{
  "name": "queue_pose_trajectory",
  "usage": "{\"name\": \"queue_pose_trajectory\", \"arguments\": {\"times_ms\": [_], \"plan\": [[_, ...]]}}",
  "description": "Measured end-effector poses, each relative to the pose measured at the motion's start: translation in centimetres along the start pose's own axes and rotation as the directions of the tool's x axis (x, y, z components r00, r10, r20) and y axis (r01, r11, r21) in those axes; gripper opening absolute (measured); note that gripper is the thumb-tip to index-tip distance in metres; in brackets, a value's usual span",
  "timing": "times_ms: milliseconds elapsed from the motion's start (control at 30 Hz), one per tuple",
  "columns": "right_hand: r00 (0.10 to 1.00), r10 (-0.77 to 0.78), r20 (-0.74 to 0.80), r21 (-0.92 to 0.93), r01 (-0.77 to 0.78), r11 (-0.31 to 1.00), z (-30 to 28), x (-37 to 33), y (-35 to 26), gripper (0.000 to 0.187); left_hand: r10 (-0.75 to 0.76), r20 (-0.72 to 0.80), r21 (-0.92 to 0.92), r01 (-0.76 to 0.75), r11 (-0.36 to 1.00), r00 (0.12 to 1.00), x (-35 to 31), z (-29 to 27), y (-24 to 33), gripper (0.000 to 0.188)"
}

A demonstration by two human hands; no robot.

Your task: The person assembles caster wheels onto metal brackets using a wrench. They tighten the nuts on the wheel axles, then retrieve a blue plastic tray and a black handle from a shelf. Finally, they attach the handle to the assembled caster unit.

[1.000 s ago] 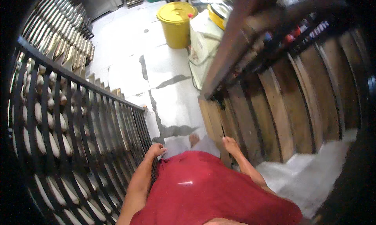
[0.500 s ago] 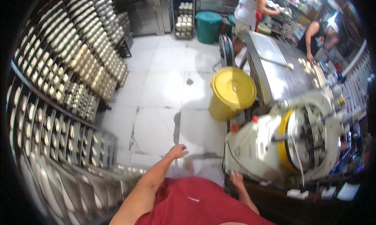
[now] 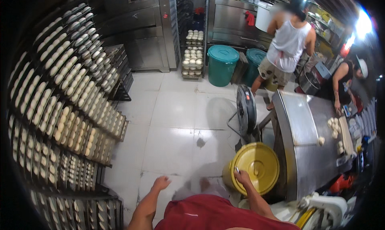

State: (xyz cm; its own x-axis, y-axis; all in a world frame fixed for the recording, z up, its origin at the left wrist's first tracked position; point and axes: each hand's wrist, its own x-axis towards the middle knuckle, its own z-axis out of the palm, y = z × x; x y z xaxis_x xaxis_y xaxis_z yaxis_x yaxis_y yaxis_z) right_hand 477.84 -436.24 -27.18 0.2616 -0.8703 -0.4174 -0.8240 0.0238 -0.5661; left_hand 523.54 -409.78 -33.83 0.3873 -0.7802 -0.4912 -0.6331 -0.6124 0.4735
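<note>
My left hand (image 3: 161, 183) hangs over the floor beside my red shirt, its fingers loosely curled in and nothing visible in them. On the other side, my right hand (image 3: 243, 177) is closed, and a small pale tip shows at its fingers; what it is, I cannot make out. In the picture that hand overlaps the rim of a yellow lidded bin (image 3: 260, 166); whether it touches the lid, I cannot tell.
Racks of pale dough pieces (image 3: 72, 128) line the left. A black round fan (image 3: 246, 109) stands beyond the bin, beside a steel table (image 3: 317, 162) with dough. Green bins (image 3: 221, 67) and an oven (image 3: 146, 45) stand farther back. Two people work at right; a mixer (image 3: 327, 208) is near.
I have moved forward: the yellow bin, fan and table are nearer, and the mixer has slid to the lower right edge. My right hand has risen to the bin. The white-shirted person has turned.
</note>
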Motion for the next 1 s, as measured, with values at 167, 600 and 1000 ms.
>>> {"name": "queue_pose_trajectory", "arguments": {"times_ms": [167,600,1000], "plan": [[0.966,-0.241,-0.097,0.088,0.25,0.964,-6.0,23.1,-24.7,0.048,-0.224,0.489,0.127,0.185,0.974,0.843,4.7,-1.1,-7.1,0.048],[0.807,0.129,0.576,-0.408,0.147,0.901,8.3,49.5,-32.9,0.058,-0.115,-0.095,-0.376,0.072,0.924,0.989,59.9,-42.5,-4.0,0.04],[0.975,0.036,0.22,-0.113,-0.011,0.993,14.2,83.9,-57.7,0.048,-0.103,-0.614,-0.711,-0.492,0.503,0.782,103.0,-94.2,8.4,0.035]]}}
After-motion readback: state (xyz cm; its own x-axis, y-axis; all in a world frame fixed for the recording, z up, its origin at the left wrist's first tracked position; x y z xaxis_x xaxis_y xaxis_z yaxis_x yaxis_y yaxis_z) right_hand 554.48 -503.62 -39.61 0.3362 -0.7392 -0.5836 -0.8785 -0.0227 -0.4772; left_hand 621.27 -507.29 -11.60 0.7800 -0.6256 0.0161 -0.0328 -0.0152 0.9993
